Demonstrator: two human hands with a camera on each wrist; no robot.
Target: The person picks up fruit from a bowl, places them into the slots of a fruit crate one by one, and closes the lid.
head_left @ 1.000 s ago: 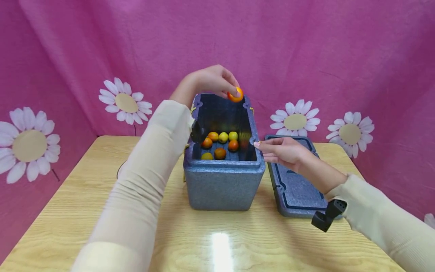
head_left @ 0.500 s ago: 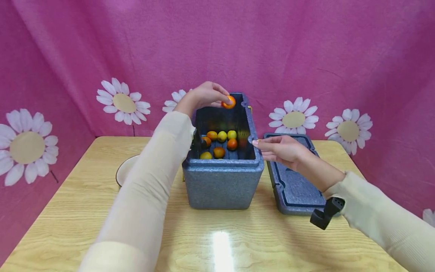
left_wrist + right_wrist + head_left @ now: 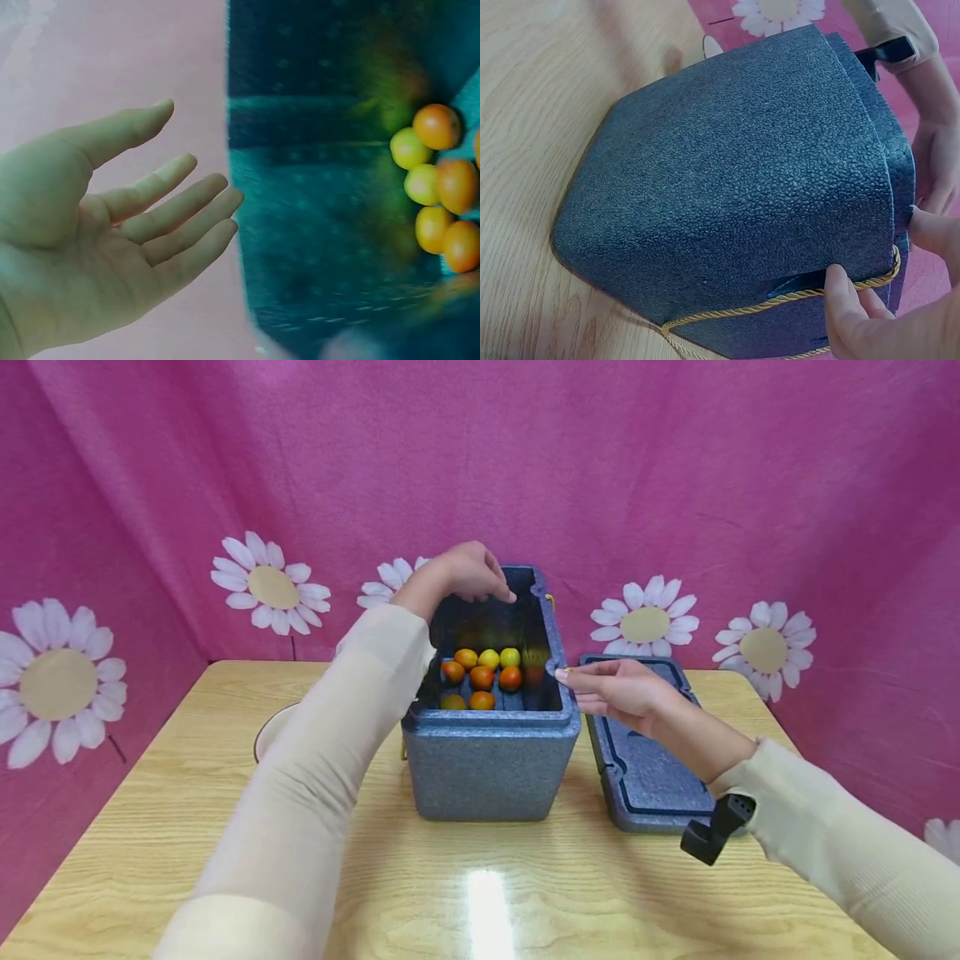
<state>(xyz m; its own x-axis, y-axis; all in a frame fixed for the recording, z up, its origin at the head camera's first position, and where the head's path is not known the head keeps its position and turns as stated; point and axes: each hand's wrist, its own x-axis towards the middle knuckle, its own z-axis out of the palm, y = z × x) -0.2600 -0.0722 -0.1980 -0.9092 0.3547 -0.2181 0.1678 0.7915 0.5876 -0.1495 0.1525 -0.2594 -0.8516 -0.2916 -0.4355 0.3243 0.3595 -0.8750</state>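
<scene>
Over the far end of the grey foam box [image 3: 491, 772], my left hand [image 3: 467, 573] is raised with nothing in it. In the left wrist view its fingers [image 3: 176, 214] are spread and relaxed, palm showing. Several orange, red and yellow tomatoes [image 3: 482, 677] lie on the box floor below. My right hand [image 3: 622, 692] holds the box's right rim. As the right wrist view shows, its thumb [image 3: 934, 229] is at the rim and its fingers [image 3: 847, 307] press the outer wall by the gold cord [image 3: 735, 310].
The grey box lid [image 3: 663, 768] lies on the wooden table [image 3: 420, 885] to the right. A white dish [image 3: 272, 731] with a dark rim shows partly behind my left forearm. A pink cloth [image 3: 480, 460] with daisies hangs behind the table.
My left hand moved down toward the box and let go of an orange tomato. One more tomato now shows among those inside. The right hand stays at the rim.
</scene>
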